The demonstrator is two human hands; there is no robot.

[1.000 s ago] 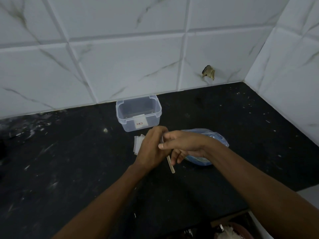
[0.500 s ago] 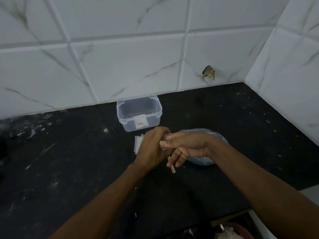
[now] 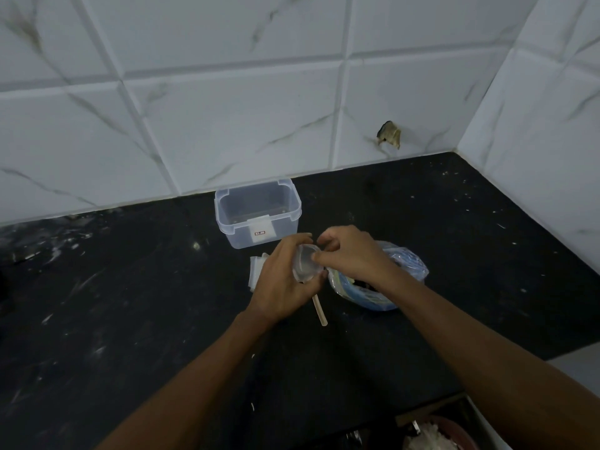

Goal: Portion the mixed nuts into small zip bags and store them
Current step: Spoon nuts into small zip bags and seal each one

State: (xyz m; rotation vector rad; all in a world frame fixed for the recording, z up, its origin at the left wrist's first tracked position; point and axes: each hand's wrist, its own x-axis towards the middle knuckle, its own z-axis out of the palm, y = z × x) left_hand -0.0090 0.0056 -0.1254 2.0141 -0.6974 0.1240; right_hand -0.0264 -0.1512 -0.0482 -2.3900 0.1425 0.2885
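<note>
Right hand point(image 3: 349, 254) has lifted, pinching the crinkly clear zip bag point(image 3: 305, 264).

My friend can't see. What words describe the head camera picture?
Two hands, left hand and right hand, hold a small clear zip bag above a black counter. An open plastic box stands behind; a blue bag lies right.

Only one label shows: a small white sticker point(image 3: 259, 233) with a red-edged mark on the front of the clear plastic container point(image 3: 257, 216), centre frame. Its characters are too small to read.
</note>
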